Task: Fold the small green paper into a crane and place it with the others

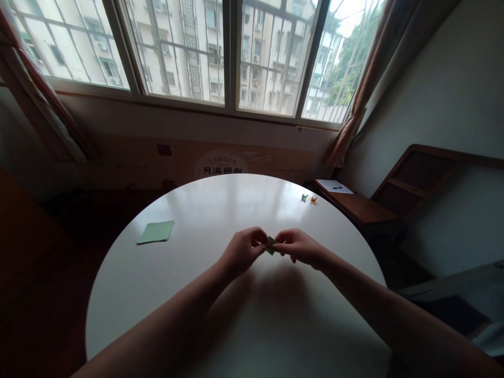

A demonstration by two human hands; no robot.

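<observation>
Between my two hands is a small folded piece of green paper (271, 245), raised a little over the white table. My left hand (247, 249) pinches its left side with thumb and forefinger. From the right, my right hand (300, 247) grips it the same way, the other fingers curled below. The fingertips cover much of the paper, so its exact folded shape is hidden. Away to the left lies green square paper (156, 232), flat on the tabletop. Near the far right edge stand a small green folded-paper figure (304, 198) and an orange one (313, 200).
The round white table (220, 210) fills the middle. Beyond its right edge, a wooden bench (358, 203) bears a white sheet (331, 186) with a dark pen (337, 188) on it. Barred windows (271, 58) and tied curtains (350, 126) stand behind.
</observation>
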